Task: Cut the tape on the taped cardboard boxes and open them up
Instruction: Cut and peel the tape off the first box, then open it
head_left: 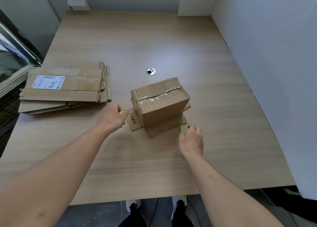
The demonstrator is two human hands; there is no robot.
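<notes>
The person is standing at the worktop (171, 46) with the box (161, 99) just ahead of both hands, resting on its own spread lower flaps. The right hand (191, 141) is curling its grip round a green cutter (181, 129); the left hand (113, 117) is pinching something small and yellow-green I cannot make out. The glossy, wrinkled tape (159, 95) along the top seam looks already split, so I judge the cutting nearly done; next, the end tape needs slitting and the corrugated flaps lifting. Flattened cardboard (65, 89) is lying stacked well left of the left grip.
</notes>
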